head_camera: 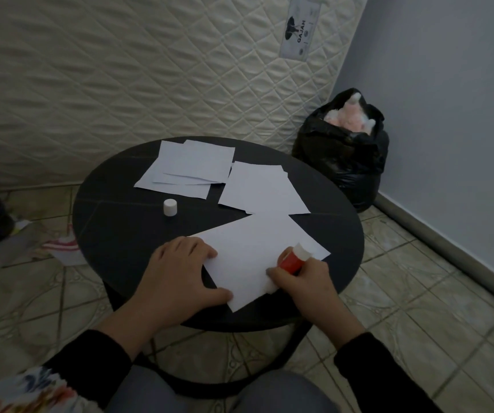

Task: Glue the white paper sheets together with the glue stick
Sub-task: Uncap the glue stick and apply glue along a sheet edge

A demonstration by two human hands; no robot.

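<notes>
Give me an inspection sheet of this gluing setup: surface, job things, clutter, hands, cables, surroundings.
Surface: round dark table, on tiled floor.
Job's things: white sheet at near edge; two paper stacks behind; white cap standing alone.
Clutter: nothing seen on the table.
Hands: left hand presses the sheet flat; right hand grips the red glue stick.
Cables: nothing seen.
Surroundings: upright mattress; full black bag; oddments on floor at left.

The round table (114, 222) looks dark, smooth and matt. The paper sheets (257, 189) are white, thin and flat. The glue stick (292, 260) is shiny red plastic. The mattress (120, 84) is bumpy quilted cloth. The bag (344, 156) is shiny black plastic.
</notes>
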